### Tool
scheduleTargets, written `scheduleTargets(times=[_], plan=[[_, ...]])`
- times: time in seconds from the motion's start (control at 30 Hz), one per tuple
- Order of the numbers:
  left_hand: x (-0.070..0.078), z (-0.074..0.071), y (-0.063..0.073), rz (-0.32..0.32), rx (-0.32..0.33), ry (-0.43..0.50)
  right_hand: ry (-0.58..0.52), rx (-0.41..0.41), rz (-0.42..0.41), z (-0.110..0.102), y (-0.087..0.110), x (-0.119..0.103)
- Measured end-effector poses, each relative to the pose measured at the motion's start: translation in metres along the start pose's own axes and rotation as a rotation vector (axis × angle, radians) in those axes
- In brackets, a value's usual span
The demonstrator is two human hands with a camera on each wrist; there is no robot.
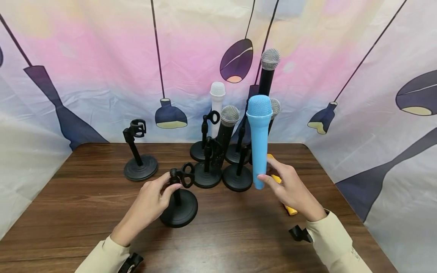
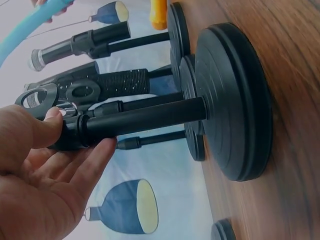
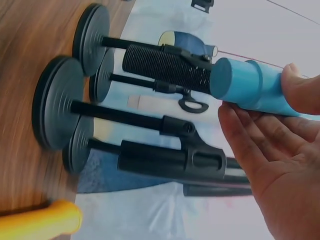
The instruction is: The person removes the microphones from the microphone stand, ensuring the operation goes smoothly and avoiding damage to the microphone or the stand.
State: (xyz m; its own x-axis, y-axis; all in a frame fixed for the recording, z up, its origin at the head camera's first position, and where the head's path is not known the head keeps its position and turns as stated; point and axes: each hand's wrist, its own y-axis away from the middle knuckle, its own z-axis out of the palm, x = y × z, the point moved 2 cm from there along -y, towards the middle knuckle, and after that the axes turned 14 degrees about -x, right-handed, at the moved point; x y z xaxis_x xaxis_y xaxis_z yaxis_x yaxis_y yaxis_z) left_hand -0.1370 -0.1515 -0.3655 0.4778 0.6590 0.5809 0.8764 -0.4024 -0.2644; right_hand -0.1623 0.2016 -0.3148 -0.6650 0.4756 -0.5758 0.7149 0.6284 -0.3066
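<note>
Here, a person's left hand [image 1: 148, 201] and right hand [image 1: 290, 187] hold things above a brown wood-grain counter [image 1: 218, 246].
The left grip pinches the upper post of a black round-based microphone stand [image 1: 179, 212]; the right grip, closed around its lower end, raises a light-blue textured-head microphone [image 1: 260, 140] upright, before clustered black stands [image 1: 238, 179]. A yellow rounded object [image 1: 291, 211] lies beyond the right hand.

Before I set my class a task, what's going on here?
A person's left hand grips a black stand near its empty clip; their right hand holds a light-blue microphone head-up, clear of the table. Beyond, more microphones rise among other stands. A separate stand at the left has no microphone, and a yellow object is partly hidden behind the right hand.
</note>
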Motion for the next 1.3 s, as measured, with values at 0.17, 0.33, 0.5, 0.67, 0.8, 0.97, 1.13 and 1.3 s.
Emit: scheduleTargets(times=[0.17,0.33,0.5,0.67,0.8,0.97,1.13,1.3], plan=[[-0.006,-0.007,0.006,-0.011,0.030,-0.021,0.024,-0.014,0.047,-0.006,0.011,0.005],[-0.012,-0.015,0.012,-0.063,0.040,-0.035,0.005,-0.012,0.095,-0.012,0.022,0.010],[-0.019,-0.023,0.019,-0.076,0.071,-0.053,0.023,0.007,0.120,-0.018,0.031,0.015],[-0.026,-0.030,0.025,-0.086,0.100,-0.069,0.098,0.050,0.149,-0.023,0.041,0.019],[-0.032,-0.036,0.030,-0.104,0.115,-0.084,0.138,0.074,0.170,-0.026,0.048,0.024],[-0.039,-0.044,0.035,-0.143,0.119,-0.091,0.117,0.071,0.194,-0.028,0.054,0.031],[-0.046,-0.050,0.038,-0.165,0.127,-0.105,0.096,0.065,0.234,-0.029,0.061,0.039],[-0.052,-0.055,0.042,-0.189,0.130,-0.118,0.107,0.051,0.296,-0.030,0.066,0.048]])
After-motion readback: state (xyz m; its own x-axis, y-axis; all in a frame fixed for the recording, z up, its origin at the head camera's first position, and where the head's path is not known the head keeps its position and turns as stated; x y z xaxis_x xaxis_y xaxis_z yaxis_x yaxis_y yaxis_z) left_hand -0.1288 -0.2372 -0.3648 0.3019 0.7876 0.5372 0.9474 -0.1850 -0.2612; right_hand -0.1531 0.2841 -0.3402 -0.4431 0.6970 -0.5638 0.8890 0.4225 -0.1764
